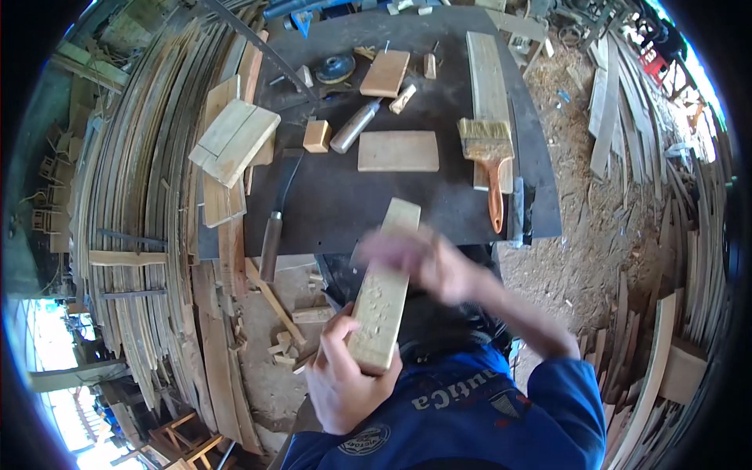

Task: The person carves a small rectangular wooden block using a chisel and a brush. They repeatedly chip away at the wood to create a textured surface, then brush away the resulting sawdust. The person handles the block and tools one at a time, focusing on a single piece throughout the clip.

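A pale, rectangular wooden block [381,312] slants up from my lap, its far end reaching over the front edge of the dark table. Fingers of my left hand [338,384] wrap round the block's near end, thumb along its side. Across the block's upper part lies my right hand [427,262], smeared by motion. A dull reddish blur sits under its fingers; whether that is a held thing or the fingers themselves cannot be made out. Small chips or rough marks show on the block's top face, between the two hands.
On the dark table [337,211] lie a wooden-handled knife [270,247], a chisel-like tool [356,125], a flat board [398,151], a small wooden cube [316,136] and a wide paintbrush [492,168] on a plank. A saw blade [270,55] leans at the back left. Stacked wood strips [141,196] fill the left side.
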The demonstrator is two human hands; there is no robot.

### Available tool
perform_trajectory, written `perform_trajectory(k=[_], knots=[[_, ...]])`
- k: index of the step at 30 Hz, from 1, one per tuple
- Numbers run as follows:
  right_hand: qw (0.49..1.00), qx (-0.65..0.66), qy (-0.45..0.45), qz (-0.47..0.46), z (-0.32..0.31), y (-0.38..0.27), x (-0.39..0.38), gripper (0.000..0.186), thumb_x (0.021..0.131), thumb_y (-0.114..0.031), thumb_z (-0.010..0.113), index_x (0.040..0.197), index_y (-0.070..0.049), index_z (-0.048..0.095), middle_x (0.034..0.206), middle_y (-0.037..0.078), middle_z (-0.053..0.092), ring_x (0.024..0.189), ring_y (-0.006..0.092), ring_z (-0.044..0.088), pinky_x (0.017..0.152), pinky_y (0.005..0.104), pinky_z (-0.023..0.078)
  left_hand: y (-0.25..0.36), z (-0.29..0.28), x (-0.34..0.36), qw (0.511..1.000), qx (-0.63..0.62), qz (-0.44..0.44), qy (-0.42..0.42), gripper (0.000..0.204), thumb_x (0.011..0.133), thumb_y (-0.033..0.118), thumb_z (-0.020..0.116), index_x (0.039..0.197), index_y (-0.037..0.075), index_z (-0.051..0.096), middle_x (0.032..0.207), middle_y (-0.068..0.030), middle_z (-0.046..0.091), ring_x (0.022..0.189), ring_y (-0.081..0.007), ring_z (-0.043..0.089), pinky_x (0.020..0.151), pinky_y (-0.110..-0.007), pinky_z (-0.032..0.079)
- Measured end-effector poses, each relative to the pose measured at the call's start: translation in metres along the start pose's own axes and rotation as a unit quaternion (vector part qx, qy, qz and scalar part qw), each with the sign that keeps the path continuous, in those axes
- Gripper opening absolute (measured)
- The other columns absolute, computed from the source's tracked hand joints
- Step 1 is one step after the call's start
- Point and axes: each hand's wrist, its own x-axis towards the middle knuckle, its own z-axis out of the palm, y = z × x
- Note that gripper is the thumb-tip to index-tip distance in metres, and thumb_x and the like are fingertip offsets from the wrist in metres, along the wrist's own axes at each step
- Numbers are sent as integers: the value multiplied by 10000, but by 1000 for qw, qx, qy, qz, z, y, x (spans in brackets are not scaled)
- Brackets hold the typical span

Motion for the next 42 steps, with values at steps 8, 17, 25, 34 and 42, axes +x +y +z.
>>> perform_trajectory(k=[8,17,25,34,42], knots=[[995,-83,17,-46,-3,-4,-1,374,900,-219,392,1198,-4,458,1193,179,501,1108,306,491,931,386,385,12,-3,6,999,15,-48,-9,492,589,210,702,977,75,430,753,-166,568,661,-374,581,566,-422,450],[995,-63,73,-2,-10,-8,-1,339,863,-152,402,1140,21,494,1160,171,525,1080,301,507,931,392,379,16,0,14,998,56,21,-11,460,616,199,684,965,59,419,724,-141,562,570,-341,573,504,-404,462],[984,-129,47,-109,11,-22,-12,341,883,-182,384,1083,46,538,1104,197,554,1050,303,531,908,372,402,8,-2,15,999,28,13,-17,458,618,203,685,973,64,432,758,-145,569,585,-342,577,509,-411,449],[990,-14,123,-61,20,-6,-12,401,893,-248,393,1145,49,485,1057,206,582,1004,259,562,863,337,436,4,-2,17,1000,2,11,4,454,616,204,686,967,73,431,696,-140,567,557,-355,572,487,-413,443],[969,-165,50,-176,15,-12,-7,422,895,-282,355,1069,47,554,1034,218,584,999,356,554,899,413,418,-6,-6,22,1000,-20,17,5,451,621,230,683,965,74,439,687,-156,569,564,-362,573,507,-414,446]])
